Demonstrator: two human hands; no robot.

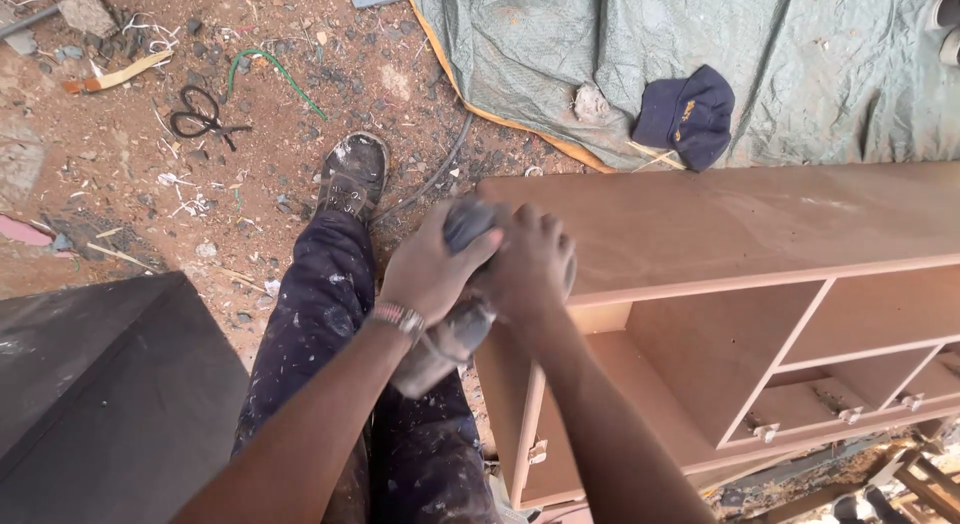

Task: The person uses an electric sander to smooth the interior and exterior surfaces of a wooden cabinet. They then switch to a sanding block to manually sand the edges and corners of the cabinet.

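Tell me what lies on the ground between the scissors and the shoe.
In the head view, the stretch between the scissors and the shoe holds only reddish dirt, small stones and pale shavings; a green cord curves just above that stretch.

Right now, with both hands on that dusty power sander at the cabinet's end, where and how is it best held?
Probably as shown: the left hand wraps the rounded grey top of the sander from the left, and the right hand clamps it from the right. Its body tilts over the wooden cabinet corner, so the bulbous top offers the broadest hold.
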